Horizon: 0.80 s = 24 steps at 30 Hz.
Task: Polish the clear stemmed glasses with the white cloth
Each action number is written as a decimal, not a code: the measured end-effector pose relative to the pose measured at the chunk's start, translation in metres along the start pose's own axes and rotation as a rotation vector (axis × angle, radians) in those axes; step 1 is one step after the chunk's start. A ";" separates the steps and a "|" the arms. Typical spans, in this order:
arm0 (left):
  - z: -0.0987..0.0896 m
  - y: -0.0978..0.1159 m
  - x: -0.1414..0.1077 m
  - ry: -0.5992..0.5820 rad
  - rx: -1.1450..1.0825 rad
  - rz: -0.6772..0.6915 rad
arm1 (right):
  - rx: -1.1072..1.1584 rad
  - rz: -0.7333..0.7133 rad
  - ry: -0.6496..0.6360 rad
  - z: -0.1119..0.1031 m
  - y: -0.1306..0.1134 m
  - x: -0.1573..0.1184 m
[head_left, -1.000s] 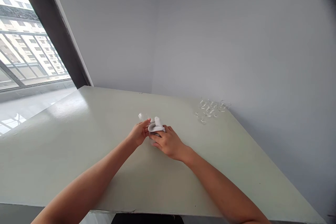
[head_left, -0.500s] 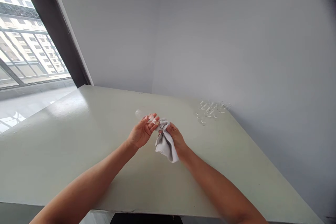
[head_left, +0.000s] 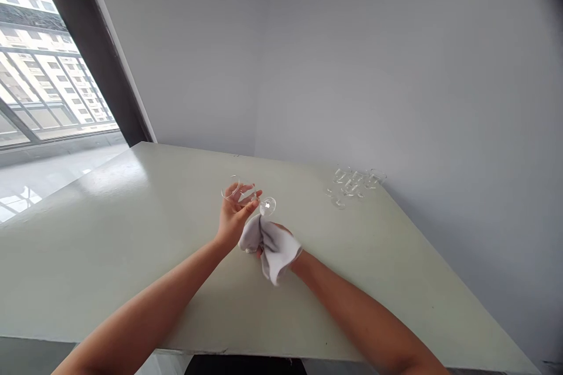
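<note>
My left hand (head_left: 235,208) is closed round a clear stemmed glass (head_left: 247,190), which lies tilted with its bowl to the left and its round foot to the right. Just below the foot, a pale grey-white cloth (head_left: 275,246) hangs in folds from my right hand (head_left: 284,228). The cloth covers most of the right fingers. A small gap shows between the cloth and the glass foot.
Several clear glasses (head_left: 352,184) stand close together near the back right edge of the pale table (head_left: 373,281). Grey walls (head_left: 396,70) rise behind it, and a window (head_left: 48,70) is at the upper left.
The glass's foot has come out of the cloth. The right hand and cloth have moved down and slightly left, while the left hand has turned and now shows its back.
</note>
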<state>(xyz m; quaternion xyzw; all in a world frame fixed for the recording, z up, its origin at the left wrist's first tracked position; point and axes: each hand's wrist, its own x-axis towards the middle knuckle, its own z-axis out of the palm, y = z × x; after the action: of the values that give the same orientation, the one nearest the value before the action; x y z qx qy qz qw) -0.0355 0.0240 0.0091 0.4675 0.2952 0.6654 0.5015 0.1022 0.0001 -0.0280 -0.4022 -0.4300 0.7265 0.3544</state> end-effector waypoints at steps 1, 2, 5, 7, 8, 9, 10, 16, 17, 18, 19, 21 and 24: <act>-0.002 0.001 0.002 0.020 0.022 0.019 | -0.109 -0.038 -0.001 0.000 -0.001 -0.003; -0.004 0.002 0.004 0.034 0.044 0.029 | -0.251 -0.086 0.018 0.000 -0.004 -0.006; -0.005 0.005 0.004 0.053 0.085 0.036 | -0.903 -0.362 0.245 -0.003 -0.017 -0.013; -0.002 0.005 0.000 0.038 0.101 0.032 | -1.324 -0.564 0.431 -0.006 -0.028 -0.015; 0.000 0.004 -0.004 0.020 0.111 0.028 | -1.443 -0.631 0.493 -0.007 -0.033 -0.015; 0.003 0.002 -0.008 -0.002 0.120 0.021 | -1.521 -0.682 0.527 -0.007 -0.037 -0.015; 0.005 0.000 -0.012 -0.028 0.128 0.014 | -1.571 -0.712 0.537 -0.008 -0.040 -0.013; 0.012 -0.009 -0.028 -0.266 0.349 0.069 | -1.568 -0.580 0.376 -0.012 -0.037 -0.010; 0.011 -0.009 -0.027 -0.311 0.423 0.089 | -1.529 -0.567 0.375 -0.016 -0.035 -0.012; 0.010 -0.009 -0.026 -0.351 0.491 0.104 | -1.485 -0.568 0.386 -0.023 -0.033 -0.015; 0.008 -0.009 -0.025 -0.384 0.548 0.108 | -1.437 -0.575 0.409 -0.032 -0.032 -0.019; 0.004 -0.012 -0.021 -0.425 0.627 0.074 | -1.333 -0.575 0.512 -0.058 -0.029 -0.029; -0.003 -0.022 -0.016 -0.389 0.694 -0.043 | -1.146 -0.487 0.806 -0.109 -0.030 -0.044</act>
<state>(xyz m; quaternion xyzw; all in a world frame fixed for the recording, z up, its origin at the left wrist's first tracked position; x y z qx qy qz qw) -0.0292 0.0163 -0.0159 0.7202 0.4118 0.4147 0.3740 0.2234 0.0104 -0.0220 -0.6528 -0.6555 0.0851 0.3701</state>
